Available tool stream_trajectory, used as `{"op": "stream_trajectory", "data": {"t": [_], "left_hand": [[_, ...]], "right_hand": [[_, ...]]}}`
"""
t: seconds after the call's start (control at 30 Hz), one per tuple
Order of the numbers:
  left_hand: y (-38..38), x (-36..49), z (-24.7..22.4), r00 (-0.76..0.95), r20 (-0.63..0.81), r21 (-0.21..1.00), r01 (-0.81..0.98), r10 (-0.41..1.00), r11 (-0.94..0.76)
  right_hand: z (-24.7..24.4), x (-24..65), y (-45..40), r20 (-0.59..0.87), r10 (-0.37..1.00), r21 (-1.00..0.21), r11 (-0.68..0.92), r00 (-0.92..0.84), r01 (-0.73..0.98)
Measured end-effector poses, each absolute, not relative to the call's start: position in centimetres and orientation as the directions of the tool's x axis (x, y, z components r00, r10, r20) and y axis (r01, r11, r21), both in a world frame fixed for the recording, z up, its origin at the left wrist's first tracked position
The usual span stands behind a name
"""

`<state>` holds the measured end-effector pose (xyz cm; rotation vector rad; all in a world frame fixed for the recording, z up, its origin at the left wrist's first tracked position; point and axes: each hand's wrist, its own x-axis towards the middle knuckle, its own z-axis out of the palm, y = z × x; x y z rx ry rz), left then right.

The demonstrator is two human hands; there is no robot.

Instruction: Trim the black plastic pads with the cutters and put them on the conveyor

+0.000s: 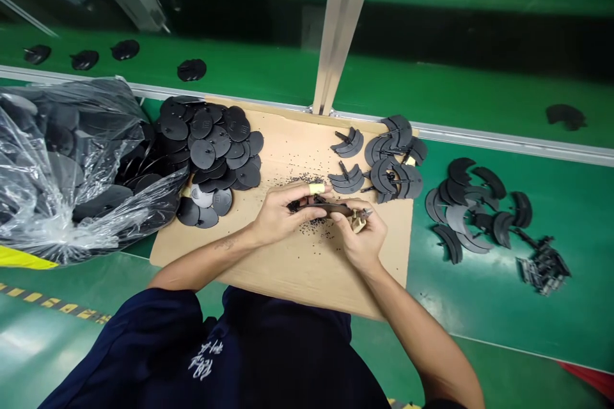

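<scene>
Both hands meet over the cardboard sheet [273,268]. My left hand [278,214], with yellow tape around one finger, pinches a thin black plastic disc [330,208], seen nearly edge-on. My right hand [365,239] is closed around what look like small cutting pliers [359,222] with cream handles and a metal tip; its thumb touches the disc's right end. The fingers hide part of both things. Tiny black plastic scraps [307,177] are scattered around and under the hands.
Left of my hands is a heap of black discs [218,140], beside a clear plastic bag [67,223] full of them. Curved black pieces [348,180] lie on the cardboard's right side. More curved pieces [458,217] and small dark parts [544,268] rest farther right. A metal post [343,32] stands behind.
</scene>
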<state>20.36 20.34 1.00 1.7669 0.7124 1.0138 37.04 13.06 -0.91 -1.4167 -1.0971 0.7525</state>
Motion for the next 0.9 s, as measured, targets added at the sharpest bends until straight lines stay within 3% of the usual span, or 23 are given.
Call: {"op": "stream_trajectory", "data": {"t": [0.13, 0.43, 0.73, 0.9], "left_hand": [[20.45, 20.28, 1.25, 0.511, 0.329, 0.920, 0.016, 0.794, -0.392], [20.61, 20.34, 1.34, 0.450, 0.598, 0.740, 0.007, 0.663, -0.672], [20.62, 20.14, 1.48, 0.428, 0.634, 0.712, 0.003, 0.644, -0.702], [20.65, 20.20, 1.29, 0.499, 0.567, 0.754, 0.005, 0.655, -0.656]], "right_hand": [[-1.03, 36.87, 12.99, 0.218, 0.911, -0.966, 0.152, 0.350, 0.207], [-0.88, 36.50, 13.21, 0.257, 0.920, -0.965, 0.227, 0.297, 0.132], [-1.26, 36.60, 13.16, 0.250, 0.935, -0.966, 0.223, 0.252, 0.132], [-1.26, 36.70, 13.31, 0.274, 0.927, -0.961, 0.256, 0.255, 0.101]]}}
